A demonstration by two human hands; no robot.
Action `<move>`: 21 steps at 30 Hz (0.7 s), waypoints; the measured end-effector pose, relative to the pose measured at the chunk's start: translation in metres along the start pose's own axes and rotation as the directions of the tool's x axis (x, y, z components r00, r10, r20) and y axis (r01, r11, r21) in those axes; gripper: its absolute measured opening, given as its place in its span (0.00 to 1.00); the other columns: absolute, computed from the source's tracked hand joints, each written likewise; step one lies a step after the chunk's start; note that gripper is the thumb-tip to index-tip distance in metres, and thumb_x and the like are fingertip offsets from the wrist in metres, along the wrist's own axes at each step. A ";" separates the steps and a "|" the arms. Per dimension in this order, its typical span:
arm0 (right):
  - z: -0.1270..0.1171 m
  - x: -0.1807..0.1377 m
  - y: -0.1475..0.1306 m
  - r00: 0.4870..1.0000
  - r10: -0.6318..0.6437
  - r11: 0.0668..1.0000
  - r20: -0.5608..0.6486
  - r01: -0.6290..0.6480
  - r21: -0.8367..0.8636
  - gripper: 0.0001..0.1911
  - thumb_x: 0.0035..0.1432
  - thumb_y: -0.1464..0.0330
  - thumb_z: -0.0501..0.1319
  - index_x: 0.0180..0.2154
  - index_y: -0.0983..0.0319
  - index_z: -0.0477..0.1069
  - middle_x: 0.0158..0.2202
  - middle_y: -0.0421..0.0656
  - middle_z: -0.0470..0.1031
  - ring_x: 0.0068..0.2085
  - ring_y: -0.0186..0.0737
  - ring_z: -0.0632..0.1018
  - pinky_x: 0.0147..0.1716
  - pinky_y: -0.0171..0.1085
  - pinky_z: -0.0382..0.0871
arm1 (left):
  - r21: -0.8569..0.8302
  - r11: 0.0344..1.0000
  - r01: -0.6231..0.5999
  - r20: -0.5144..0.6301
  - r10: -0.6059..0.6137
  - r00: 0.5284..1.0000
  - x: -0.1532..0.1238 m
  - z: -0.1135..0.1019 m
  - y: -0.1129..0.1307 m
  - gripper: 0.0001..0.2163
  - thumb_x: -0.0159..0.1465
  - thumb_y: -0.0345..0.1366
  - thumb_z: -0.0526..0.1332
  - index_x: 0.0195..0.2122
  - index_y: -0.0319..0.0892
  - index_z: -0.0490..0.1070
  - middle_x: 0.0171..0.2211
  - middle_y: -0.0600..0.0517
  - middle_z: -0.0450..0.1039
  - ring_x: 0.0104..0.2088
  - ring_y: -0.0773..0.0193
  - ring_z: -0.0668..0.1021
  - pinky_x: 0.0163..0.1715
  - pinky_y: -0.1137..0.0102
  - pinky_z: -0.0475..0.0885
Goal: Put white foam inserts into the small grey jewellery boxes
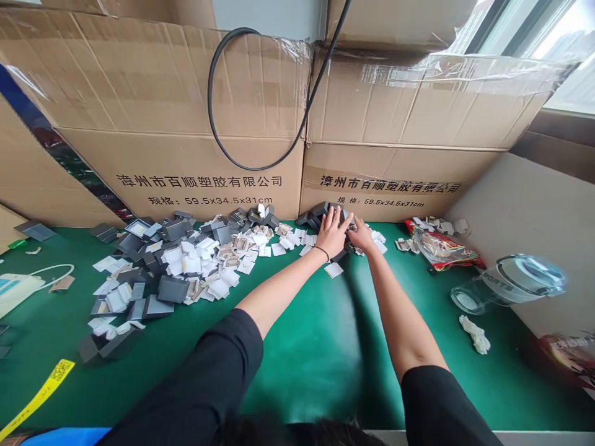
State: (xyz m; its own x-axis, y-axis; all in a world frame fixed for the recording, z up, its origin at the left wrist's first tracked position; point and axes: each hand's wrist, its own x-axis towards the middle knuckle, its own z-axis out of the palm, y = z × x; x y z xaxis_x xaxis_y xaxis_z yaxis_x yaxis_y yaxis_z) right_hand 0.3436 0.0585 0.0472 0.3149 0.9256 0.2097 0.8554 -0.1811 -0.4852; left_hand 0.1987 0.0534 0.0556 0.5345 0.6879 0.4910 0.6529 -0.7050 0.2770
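Note:
Both of my hands reach to the far side of the green tabletop, against the cardboard boxes. My left hand [331, 234] lies with its fingers spread over a small cluster of dark grey box-shaped pieces [318, 212]. Close beside it, my right hand [362, 236] touches the right side of that cluster. Its visible fingers are stretched out, and some are hidden. Small white square pieces [333, 269] lie around the hands. To the left spreads a large heap of dark grey pieces [173, 289] mixed with white pieces [218, 288].
Large cardboard boxes [186, 155] wall off the back, with a black cable [211, 105] hanging before them. At right are a red snack bag [449, 251], a clear bottle [506, 282] and a crumpled tissue [475, 334]. A yellow strap [39, 396] lies at front left.

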 end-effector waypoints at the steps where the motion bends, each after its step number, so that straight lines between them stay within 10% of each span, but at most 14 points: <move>1: -0.001 -0.003 -0.002 0.998 0.016 1.000 -0.068 -0.016 -0.003 0.31 0.49 0.70 0.51 0.57 0.64 0.59 0.58 0.55 0.62 0.58 0.55 0.64 0.52 0.54 0.59 | -0.004 0.999 -0.048 -0.016 0.048 0.999 -0.020 -0.005 -0.003 0.27 0.62 0.27 0.51 0.64 0.44 0.51 0.67 0.42 0.38 0.66 0.50 0.41 0.62 0.49 0.47; 5: 0.001 -0.029 -0.035 0.929 -0.156 0.988 -0.336 0.144 -0.059 0.32 0.49 0.74 0.50 0.58 0.64 0.57 0.65 0.54 0.48 0.64 0.58 0.52 0.55 0.63 0.51 | -0.094 0.971 -0.219 0.153 0.231 0.961 -0.111 -0.032 -0.031 0.22 0.64 0.32 0.50 0.61 0.43 0.57 0.66 0.43 0.46 0.66 0.53 0.46 0.62 0.53 0.49; 8: 0.017 -0.050 -0.085 0.798 -0.584 0.812 -0.149 0.570 -0.129 0.26 0.53 0.76 0.49 0.54 0.61 0.63 0.64 0.47 0.54 0.64 0.51 0.53 0.58 0.57 0.52 | -0.220 0.949 -0.226 0.396 0.299 0.868 -0.163 -0.051 -0.056 0.19 0.66 0.37 0.49 0.57 0.47 0.63 0.61 0.48 0.59 0.63 0.58 0.58 0.62 0.56 0.52; 11: 0.042 -0.053 -0.140 0.651 -0.757 0.644 0.052 0.757 -0.110 0.28 0.55 0.77 0.49 0.57 0.58 0.61 0.64 0.45 0.54 0.61 0.50 0.57 0.56 0.53 0.57 | -0.273 0.957 -0.101 0.347 0.196 0.917 -0.188 -0.063 -0.069 0.17 0.66 0.37 0.49 0.55 0.47 0.66 0.59 0.50 0.63 0.62 0.59 0.61 0.62 0.55 0.53; 17: 0.085 -0.007 -0.207 0.691 -0.709 0.695 0.142 0.718 -0.020 0.29 0.56 0.79 0.48 0.59 0.61 0.59 0.62 0.49 0.59 0.57 0.51 0.62 0.51 0.51 0.62 | -0.433 0.897 0.083 0.187 -0.001 0.982 -0.195 -0.076 -0.070 0.15 0.64 0.33 0.51 0.48 0.45 0.72 0.51 0.50 0.72 0.56 0.61 0.70 0.57 0.60 0.65; 21: 0.097 0.001 -0.208 0.741 -0.662 0.749 0.110 0.655 0.100 0.20 0.57 0.76 0.52 0.51 0.64 0.67 0.53 0.50 0.70 0.52 0.47 0.68 0.50 0.46 0.64 | -0.672 0.675 0.304 0.126 -0.301 0.945 -0.194 -0.082 -0.089 0.15 0.63 0.38 0.53 0.48 0.43 0.73 0.48 0.47 0.74 0.48 0.59 0.76 0.50 0.61 0.71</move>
State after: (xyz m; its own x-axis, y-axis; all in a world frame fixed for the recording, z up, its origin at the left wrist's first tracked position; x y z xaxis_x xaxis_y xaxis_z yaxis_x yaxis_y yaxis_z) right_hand 0.1266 0.1290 0.0661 -0.3784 0.8425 0.3835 0.8061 0.5035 -0.3108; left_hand -0.0076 -0.0314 0.0036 0.3767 0.8841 0.2766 0.2426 -0.3824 0.8916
